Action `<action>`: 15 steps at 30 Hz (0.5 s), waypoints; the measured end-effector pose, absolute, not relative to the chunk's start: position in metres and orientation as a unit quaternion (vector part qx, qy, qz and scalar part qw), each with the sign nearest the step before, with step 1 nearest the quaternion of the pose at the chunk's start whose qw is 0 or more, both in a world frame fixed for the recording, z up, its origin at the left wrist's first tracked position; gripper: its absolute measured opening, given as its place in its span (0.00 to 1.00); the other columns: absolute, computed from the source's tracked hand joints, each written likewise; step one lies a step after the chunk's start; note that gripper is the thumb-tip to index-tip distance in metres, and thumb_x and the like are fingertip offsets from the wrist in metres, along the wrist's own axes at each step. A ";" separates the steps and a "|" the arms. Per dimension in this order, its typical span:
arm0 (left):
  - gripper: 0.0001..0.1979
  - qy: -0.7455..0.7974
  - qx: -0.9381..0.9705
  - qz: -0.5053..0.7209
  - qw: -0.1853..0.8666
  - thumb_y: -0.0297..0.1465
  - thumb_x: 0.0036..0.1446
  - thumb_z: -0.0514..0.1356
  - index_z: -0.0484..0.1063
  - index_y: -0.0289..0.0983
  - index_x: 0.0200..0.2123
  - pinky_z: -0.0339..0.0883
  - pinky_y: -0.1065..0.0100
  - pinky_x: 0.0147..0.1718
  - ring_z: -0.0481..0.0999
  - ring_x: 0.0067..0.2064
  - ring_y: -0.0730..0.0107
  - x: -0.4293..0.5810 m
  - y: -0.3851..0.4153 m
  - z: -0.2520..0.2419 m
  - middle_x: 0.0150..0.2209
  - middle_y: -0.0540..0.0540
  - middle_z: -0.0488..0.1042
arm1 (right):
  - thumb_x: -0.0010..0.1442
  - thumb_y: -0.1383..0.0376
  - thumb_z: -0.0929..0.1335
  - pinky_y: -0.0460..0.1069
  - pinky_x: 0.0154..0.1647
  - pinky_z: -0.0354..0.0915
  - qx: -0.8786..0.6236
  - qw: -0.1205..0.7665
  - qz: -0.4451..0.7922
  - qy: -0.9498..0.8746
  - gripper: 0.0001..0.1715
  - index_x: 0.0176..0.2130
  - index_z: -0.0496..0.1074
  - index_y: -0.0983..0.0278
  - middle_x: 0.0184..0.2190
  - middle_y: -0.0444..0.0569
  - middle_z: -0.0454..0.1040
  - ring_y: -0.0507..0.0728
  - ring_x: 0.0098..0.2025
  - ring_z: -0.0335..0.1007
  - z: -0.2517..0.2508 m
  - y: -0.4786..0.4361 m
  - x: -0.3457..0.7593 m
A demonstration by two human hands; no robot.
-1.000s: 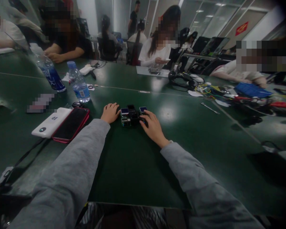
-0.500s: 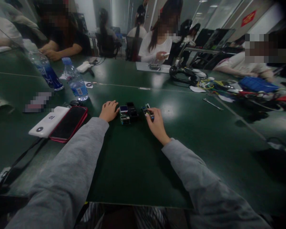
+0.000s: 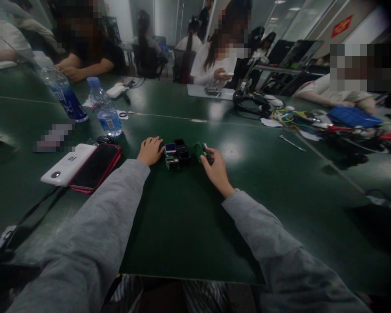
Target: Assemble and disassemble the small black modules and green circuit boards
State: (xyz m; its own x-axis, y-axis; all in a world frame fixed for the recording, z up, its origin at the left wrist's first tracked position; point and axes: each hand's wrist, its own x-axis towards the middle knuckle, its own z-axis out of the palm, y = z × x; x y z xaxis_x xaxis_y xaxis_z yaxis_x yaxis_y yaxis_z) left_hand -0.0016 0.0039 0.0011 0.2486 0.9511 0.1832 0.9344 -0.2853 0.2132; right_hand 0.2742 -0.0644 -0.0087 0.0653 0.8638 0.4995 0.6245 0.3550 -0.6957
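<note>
On the dark green table (image 3: 182, 226) in front of me lies a small stack of circuit boards (image 3: 176, 155) with a little blue screen on top. My left hand (image 3: 150, 150) rests on the table against the stack's left side, fingers curled loosely at it. My right hand (image 3: 217, 168) is closed on a small green circuit board module (image 3: 201, 151), tilted up on edge just right of the stack. Grey sleeves cover both my arms.
A white power bank (image 3: 67, 164) and a red-cased phone (image 3: 95, 166) lie at my left, with two water bottles (image 3: 104, 108) behind. Headphones (image 3: 252, 102), wires, a blue box (image 3: 351, 116) and a metal tool (image 3: 291, 143) lie right. Several people sit across the table.
My right hand pulled the small green module away from the right side of the stack and tipped it up on edge. My left hand stayed against the stack.
</note>
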 end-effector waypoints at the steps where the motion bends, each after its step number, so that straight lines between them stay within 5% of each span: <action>1: 0.25 0.597 0.790 0.137 0.031 0.40 0.67 0.46 0.60 0.39 0.63 0.50 0.47 0.63 0.54 0.66 0.52 -0.001 0.004 0.001 0.67 0.42 0.58 | 0.62 0.54 0.65 0.60 0.51 0.66 -0.551 0.482 0.142 -0.666 0.23 0.52 0.66 0.63 0.49 0.56 0.70 0.61 0.47 0.69 -0.009 -0.063 0.275; 15: 0.24 0.599 0.787 0.147 0.021 0.40 0.66 0.46 0.61 0.40 0.63 0.51 0.47 0.62 0.55 0.65 0.52 0.000 0.003 0.001 0.66 0.43 0.59 | 0.68 0.48 0.56 0.56 0.44 0.66 -0.571 0.475 0.166 -0.649 0.25 0.49 0.69 0.61 0.42 0.53 0.75 0.60 0.41 0.71 -0.003 -0.067 0.275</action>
State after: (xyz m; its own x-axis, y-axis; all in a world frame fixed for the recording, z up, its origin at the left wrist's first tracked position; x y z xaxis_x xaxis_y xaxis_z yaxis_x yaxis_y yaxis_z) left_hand -0.0003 0.0026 0.0012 0.2383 0.9491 0.2060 0.9371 -0.2804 0.2081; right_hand 0.2747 -0.0669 -0.0030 0.1033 0.8989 0.4257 0.5833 0.2920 -0.7580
